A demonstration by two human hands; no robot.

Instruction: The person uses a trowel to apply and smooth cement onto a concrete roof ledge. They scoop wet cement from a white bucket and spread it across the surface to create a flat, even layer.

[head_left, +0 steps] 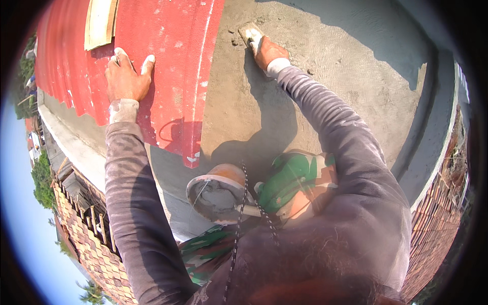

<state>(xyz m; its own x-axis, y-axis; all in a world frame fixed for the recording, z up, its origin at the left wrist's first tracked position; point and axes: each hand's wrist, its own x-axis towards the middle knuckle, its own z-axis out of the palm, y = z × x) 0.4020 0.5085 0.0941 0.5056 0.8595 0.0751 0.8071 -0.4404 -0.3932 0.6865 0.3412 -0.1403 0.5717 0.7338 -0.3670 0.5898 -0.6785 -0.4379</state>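
- So the right hand (269, 53) is closed around a small flat tool (249, 33), with the fingers curled over its near part and that arm stretched well out.
- That tool sits near the top of the view, right of the middle, over the grey cement surface (335, 86). Looks like it's lying flat against it, though I can't tell for sure if the whole face touches.
- Direction-wise, its bare end points away from the person and a bit left, so the long axis slants from upper left down to lower right (the hand hides the near end, so I can't vouch for the full length).
- A few dark crumbs of mortar lie just beside its left edge.
- Left hand (127, 80) is palm down on the red corrugated sheet (173, 66), fingers loosely spread, thumb out to the right, gripping nothing.
- The sheet's ridges run roughly away from the person, and its right edge leans right toward the far end.
- Just past the left fingertips, a yellowish board (100, 23) lies on the sheet, long way up and down.
- Bucket (216, 195) of grey mix near the knees, pale handle (250, 209) sticking out rightward.
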